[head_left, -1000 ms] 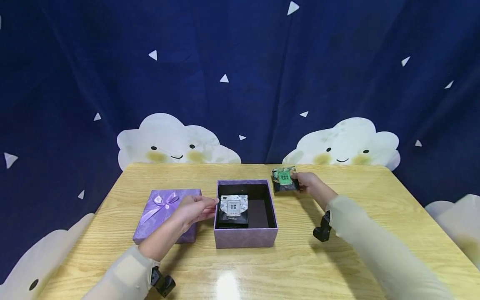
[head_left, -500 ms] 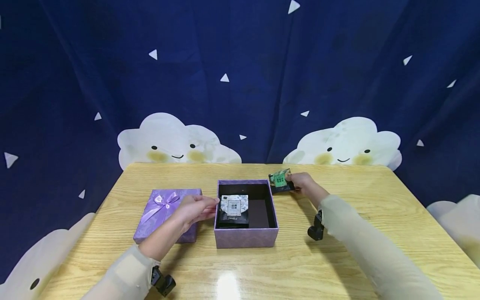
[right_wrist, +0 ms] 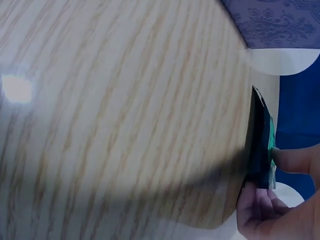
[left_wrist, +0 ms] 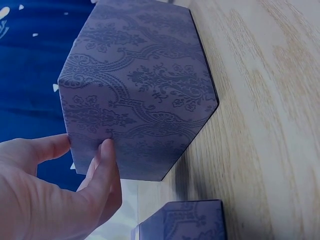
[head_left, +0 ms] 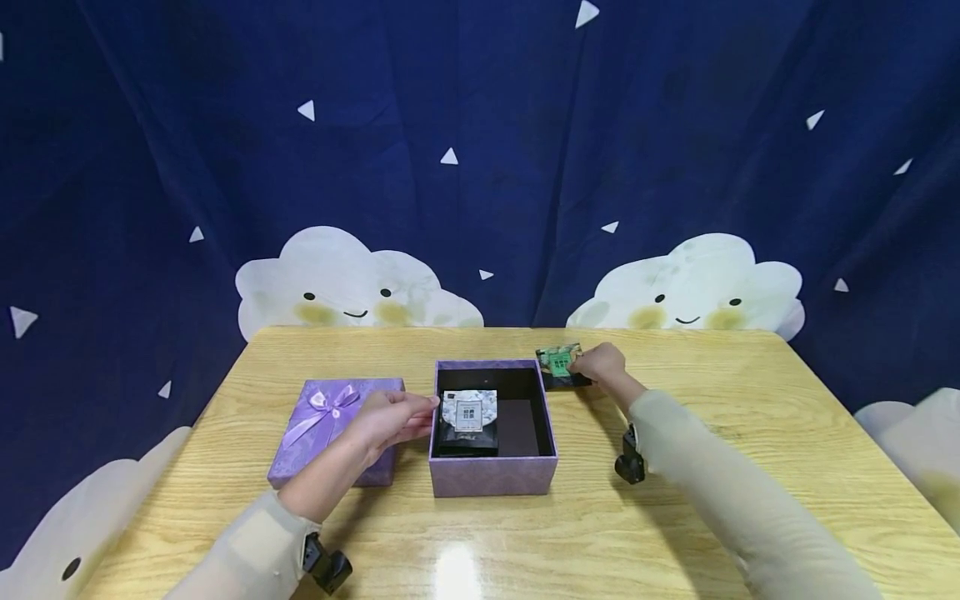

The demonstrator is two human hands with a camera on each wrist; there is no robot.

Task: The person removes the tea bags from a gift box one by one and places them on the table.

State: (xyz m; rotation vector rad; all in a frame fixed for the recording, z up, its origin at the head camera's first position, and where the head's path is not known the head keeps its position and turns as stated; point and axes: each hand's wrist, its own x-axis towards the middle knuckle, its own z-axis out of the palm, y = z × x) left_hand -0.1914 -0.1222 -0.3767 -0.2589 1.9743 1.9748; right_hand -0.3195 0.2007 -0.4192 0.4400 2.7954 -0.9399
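Observation:
In the head view an open purple box [head_left: 491,477] stands at mid-table. My left hand [head_left: 390,419] holds its left wall, thumb at the rim and fingertips on the patterned outer side in the left wrist view. Inside the box, on the left, lies a black packet with a white-and-grey printed top [head_left: 468,417]. Just past the box's back right corner, my right hand [head_left: 602,364] pinches the right side of a black packet with a green label [head_left: 558,361]. The right wrist view shows that packet [right_wrist: 260,135] edge-on, thumb on the label side, fingers beneath, close over the table.
A purple lid with a ribbon bow [head_left: 330,408] lies left of the box, under my left wrist in the head view. The wooden table [head_left: 712,400] ends at a dark blue curtain [head_left: 510,125] with clouds on it.
My right hand has moved left and lower with the green-labelled packet, which now lies flatter beside the box's back right corner. The left hand and the box have stayed still.

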